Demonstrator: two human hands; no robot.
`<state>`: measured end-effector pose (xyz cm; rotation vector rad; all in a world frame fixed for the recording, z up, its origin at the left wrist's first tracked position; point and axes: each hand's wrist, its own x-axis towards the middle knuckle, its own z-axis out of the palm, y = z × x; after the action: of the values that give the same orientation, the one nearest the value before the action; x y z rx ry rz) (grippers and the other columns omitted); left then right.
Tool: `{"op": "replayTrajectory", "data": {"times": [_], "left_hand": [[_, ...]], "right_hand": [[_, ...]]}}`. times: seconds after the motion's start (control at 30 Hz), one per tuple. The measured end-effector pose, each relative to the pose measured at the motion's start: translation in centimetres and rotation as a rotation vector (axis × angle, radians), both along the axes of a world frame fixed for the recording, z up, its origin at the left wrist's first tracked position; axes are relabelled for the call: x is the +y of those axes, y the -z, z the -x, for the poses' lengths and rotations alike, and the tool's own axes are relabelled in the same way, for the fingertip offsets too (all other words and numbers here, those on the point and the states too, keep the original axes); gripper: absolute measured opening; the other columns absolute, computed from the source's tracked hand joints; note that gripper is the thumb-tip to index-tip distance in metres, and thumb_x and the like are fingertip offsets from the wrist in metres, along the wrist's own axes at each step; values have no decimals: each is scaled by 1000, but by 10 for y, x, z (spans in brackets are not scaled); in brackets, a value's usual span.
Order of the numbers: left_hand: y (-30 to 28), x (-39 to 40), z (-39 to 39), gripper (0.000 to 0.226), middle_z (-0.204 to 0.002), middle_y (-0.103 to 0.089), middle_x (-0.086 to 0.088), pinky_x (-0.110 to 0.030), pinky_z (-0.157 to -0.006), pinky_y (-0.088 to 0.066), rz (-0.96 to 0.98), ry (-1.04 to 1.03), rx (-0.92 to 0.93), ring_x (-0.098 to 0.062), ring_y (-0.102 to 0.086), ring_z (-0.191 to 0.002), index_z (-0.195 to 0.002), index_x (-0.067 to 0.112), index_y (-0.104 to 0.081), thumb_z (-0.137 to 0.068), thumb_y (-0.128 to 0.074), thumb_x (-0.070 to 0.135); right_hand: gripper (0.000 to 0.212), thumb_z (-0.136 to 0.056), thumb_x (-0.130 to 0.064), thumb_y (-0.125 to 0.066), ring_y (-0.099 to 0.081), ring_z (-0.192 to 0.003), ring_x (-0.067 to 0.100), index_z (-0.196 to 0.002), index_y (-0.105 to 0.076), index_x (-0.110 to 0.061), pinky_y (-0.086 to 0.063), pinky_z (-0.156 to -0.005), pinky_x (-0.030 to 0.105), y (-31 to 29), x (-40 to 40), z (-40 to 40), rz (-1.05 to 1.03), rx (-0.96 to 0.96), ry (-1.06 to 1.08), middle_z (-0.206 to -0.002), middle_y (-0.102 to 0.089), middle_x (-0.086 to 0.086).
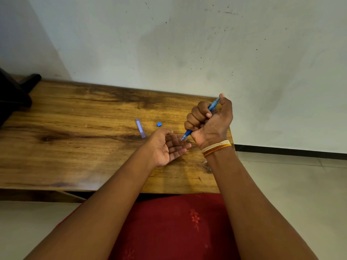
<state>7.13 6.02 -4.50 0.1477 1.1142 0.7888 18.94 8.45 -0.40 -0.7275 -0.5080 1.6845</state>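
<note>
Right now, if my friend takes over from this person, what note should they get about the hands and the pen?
Right hand: grips the blue pen in a fist, thumb on its top end, tip pointing down.
Left hand: open, palm up under the tip, holding nothing; touching or not, unclear.
On the wooden table: a pale purple piece and a small blue piece, lying apart, untouched.
Done: pen in hand.
Left: probably fitting those two pieces, if they belong to the pen.
</note>
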Motion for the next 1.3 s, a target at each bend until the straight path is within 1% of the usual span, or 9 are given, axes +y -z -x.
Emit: {"op": "replayTrajectory", "data": {"times": [0.1,0.23,0.33,0.47,0.6,0.73,0.87,1.07,1.3], "left_hand": [[1,1,1,45,-72,-74,-17,-27,-52,-58,-7,-17,-63,-29,-74,-66,-77,-2,-71,-96,-41,25],[3,1,3,58,-78,-76,-16,-27,-54,-58,-46,-5,-128,-28,-74,-71,-63,2,-77,-96,-41,33],[3,1,5,59,-80,-76,-15,-27,-57,-59,-59,18,-140,-29,-74,-74,-66,2,-78,-96,-40,36],[3,1,8,62,-83,-76,-14,-28,-58,-59,-81,68,-122,-28,-74,-77,-68,5,-79,-98,-37,39],[3,1,7,67,-85,-77,-13,-28,-56,-59,-108,144,-81,-27,-74,-78,-67,6,-79,-100,-34,43],[4,2,6,70,-88,-76,-14,-28,-57,-59,-119,190,-70,-25,-74,-80,-72,3,-79,-99,-31,48],[6,3,7,70,-90,-76,-15,-28,-57,-59,-123,192,-60,-26,-74,-82,-74,2,-79,-99,-32,49],[8,4,7,71,-88,-76,-15,-29,-57,-59,-133,181,-46,-27,-74,-81,-68,3,-78,-98,-33,49],[7,3,7,69,-88,-76,-15,-28,-58,-59,-132,182,-30,-27,-74,-81,-68,3,-78,-98,-35,47]], "right_hand": [[57,-87,-53,-25,-7,-43,13,-41,-29,-19,-9,-48,21,2,2,-4,22,60,48,-38,-18,-6],[57,-85,-54,-27,-8,-44,13,-41,-29,-19,-10,-48,22,4,2,-9,29,110,78,-44,-12,-5],[59,-86,-57,-27,-8,-44,13,-41,-30,-19,-10,-48,22,6,2,-10,23,117,81,-45,-12,-5],[58,-85,-54,-26,-8,-43,13,-40,-30,-18,-12,-48,22,6,3,-12,21,144,111,-38,-19,-6],[59,-84,-55,-25,-7,-42,13,-38,-31,-18,-12,-47,21,6,5,-12,23,185,139,-36,-19,-6],[61,-85,-56,-27,-9,-40,12,-38,-31,-18,-14,-46,20,8,6,-14,45,205,162,-36,-19,-6],[59,-85,-54,-26,-15,-34,11,-38,-31,-18,-16,-45,18,9,6,-15,69,206,197,-36,-19,-6],[59,-84,-57,-28,-16,-35,10,-40,-31,-18,-15,-46,20,10,5,-15,60,192,167,-37,-19,-6],[56,-84,-53,-29,-9,-42,12,-40,-30,-18,-12,-47,22,6,4,-14,47,129,131,-38,-18,-6]]}}
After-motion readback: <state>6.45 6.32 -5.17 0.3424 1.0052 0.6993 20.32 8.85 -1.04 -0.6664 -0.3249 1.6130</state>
